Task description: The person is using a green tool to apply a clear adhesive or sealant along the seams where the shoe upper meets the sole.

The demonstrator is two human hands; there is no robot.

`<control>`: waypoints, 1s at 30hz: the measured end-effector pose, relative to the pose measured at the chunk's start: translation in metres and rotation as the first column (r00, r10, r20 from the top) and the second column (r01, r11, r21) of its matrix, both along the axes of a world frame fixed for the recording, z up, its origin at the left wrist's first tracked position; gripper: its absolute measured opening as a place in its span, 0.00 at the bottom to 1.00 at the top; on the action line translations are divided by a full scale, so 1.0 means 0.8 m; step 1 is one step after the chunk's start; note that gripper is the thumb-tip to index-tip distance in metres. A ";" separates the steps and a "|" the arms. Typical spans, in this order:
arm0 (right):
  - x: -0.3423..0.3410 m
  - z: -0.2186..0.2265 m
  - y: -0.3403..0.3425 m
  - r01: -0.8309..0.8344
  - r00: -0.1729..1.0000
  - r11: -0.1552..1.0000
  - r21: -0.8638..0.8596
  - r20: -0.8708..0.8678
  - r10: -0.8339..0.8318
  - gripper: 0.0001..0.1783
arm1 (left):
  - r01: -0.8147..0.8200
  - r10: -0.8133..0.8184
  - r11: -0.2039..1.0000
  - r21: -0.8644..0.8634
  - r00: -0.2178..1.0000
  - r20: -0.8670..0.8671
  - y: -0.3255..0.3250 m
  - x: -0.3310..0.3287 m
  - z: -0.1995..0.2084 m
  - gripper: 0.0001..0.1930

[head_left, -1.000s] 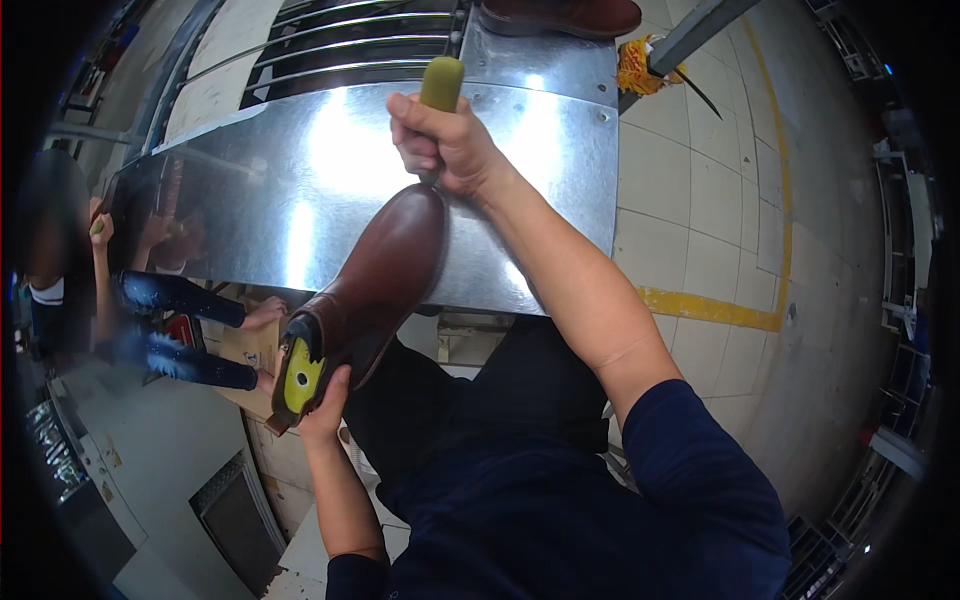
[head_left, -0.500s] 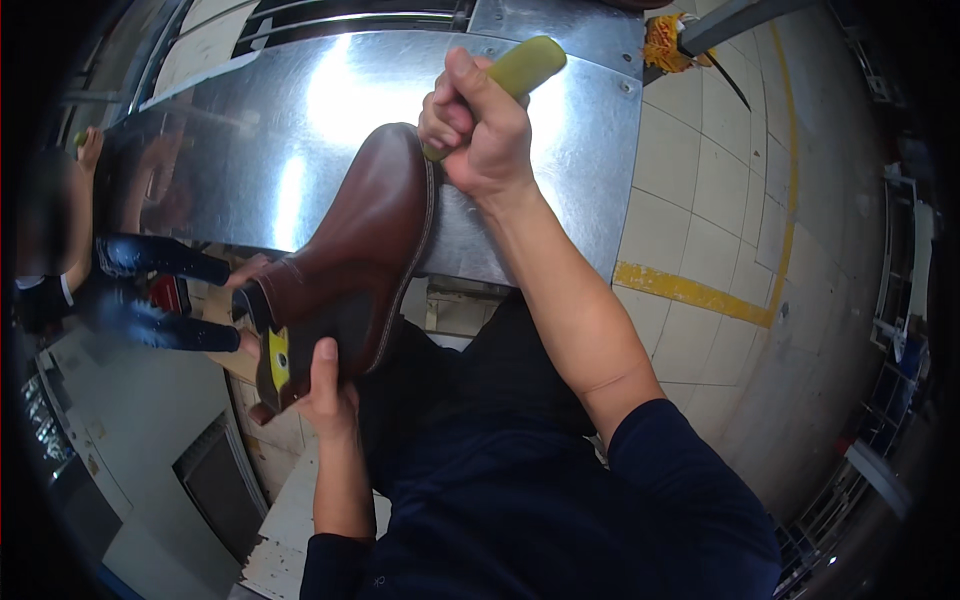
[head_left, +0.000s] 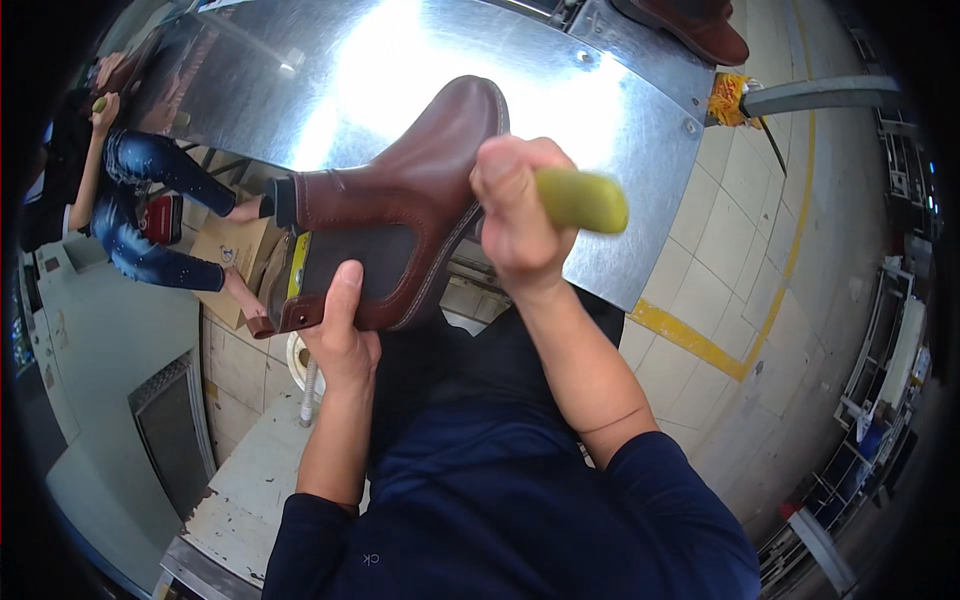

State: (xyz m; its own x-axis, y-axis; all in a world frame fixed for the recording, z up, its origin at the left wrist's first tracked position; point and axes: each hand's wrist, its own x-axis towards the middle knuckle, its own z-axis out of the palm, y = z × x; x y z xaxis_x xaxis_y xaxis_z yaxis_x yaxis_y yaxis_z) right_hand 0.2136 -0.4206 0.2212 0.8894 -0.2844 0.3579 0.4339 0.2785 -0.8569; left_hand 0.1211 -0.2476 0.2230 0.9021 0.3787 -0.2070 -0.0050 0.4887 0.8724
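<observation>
A brown leather ankle boot (head_left: 425, 170) with a dark elastic side panel lies on its side in front of me, toe pointing away. My left hand (head_left: 345, 340) grips it by the shaft, thumb on top near the panel. A yellow-green strip and a dark lining show at the boot's opening. My right hand (head_left: 525, 225) is closed around a rounded, oblong yellow-green pad or block (head_left: 590, 202). That fist is at the boot's sole edge, near the forefoot; what lies beneath the fingers is hidden.
A shiny metal table (head_left: 600, 120) stretches beyond the boot. Another brown boot (head_left: 705, 28) stands at its far right, by a grey bar with a yellow wrapping (head_left: 733, 98). On the left sit a co-worker in jeans (head_left: 165, 175) and a cardboard box (head_left: 232, 245).
The boot has turned clockwise and shifted right, showing more of its elastic panel. My right hand has moved down and right along the sole edge with the green pad. The view has shifted.
</observation>
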 end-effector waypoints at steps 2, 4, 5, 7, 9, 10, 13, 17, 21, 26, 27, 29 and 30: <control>-0.015 0.002 0.017 0.120 0.981 0.961 -0.249 0.177 -0.077 0.09 | -0.047 0.047 0.999 -0.014 0.999 -0.025 -0.003 0.000 -0.001 0.44; -0.046 0.014 0.026 0.072 0.984 0.913 -0.402 0.176 0.000 0.08 | -0.106 0.106 0.994 0.032 0.994 0.002 -0.004 0.003 -0.002 0.37; -0.048 0.016 0.040 0.121 0.962 0.916 -0.384 0.271 -0.013 0.09 | -0.145 0.143 0.986 0.077 0.989 0.029 -0.003 0.007 -0.003 0.33; -0.065 0.026 0.054 0.035 0.962 0.951 -0.306 0.268 0.051 0.10 | -0.159 0.161 0.977 0.142 0.987 -0.006 -0.001 0.011 0.002 0.26; -0.079 0.032 0.053 -0.157 0.961 0.953 -0.258 0.181 0.207 0.09 | -0.046 0.052 0.980 0.195 0.998 -0.028 0.001 0.014 0.012 0.24; -0.086 0.035 0.051 -0.257 0.951 0.943 -0.210 0.118 0.286 0.09 | -0.028 0.056 0.982 0.186 0.988 -0.142 0.003 0.018 0.017 0.22; -0.092 0.035 0.034 -0.303 0.948 0.933 -0.195 0.035 0.315 0.08 | 0.063 -0.067 0.965 0.253 0.998 0.004 0.002 0.032 0.025 0.18; -0.080 0.032 -0.043 -0.311 0.948 0.950 -0.004 -0.078 0.310 0.21 | 0.205 -0.275 0.843 0.498 0.959 0.072 0.010 0.073 0.016 0.23; -0.048 0.037 -0.142 0.174 0.946 0.945 0.278 -0.314 -0.082 0.23 | 0.389 -0.705 0.417 0.822 0.709 0.022 0.044 0.129 0.018 0.36; -0.009 0.025 -0.185 0.253 0.889 0.877 0.409 -0.456 -0.044 0.14 | 0.504 -0.768 0.128 0.854 0.595 -0.236 0.070 0.163 0.045 0.44; 0.000 0.020 -0.185 0.233 0.905 0.870 0.434 -0.425 -0.030 0.14 | 0.484 -0.779 0.086 0.871 0.578 -0.244 0.069 0.161 0.047 0.42; 0.017 0.010 -0.184 0.228 0.906 0.848 0.478 -0.423 -0.006 0.15 | 0.398 -0.787 0.007 0.917 0.569 -0.241 0.064 0.153 0.048 0.36; 0.026 0.005 -0.185 0.197 0.918 0.844 0.498 -0.396 0.019 0.15 | 0.314 -0.802 0.044 0.948 0.577 -0.153 0.061 0.149 0.046 0.29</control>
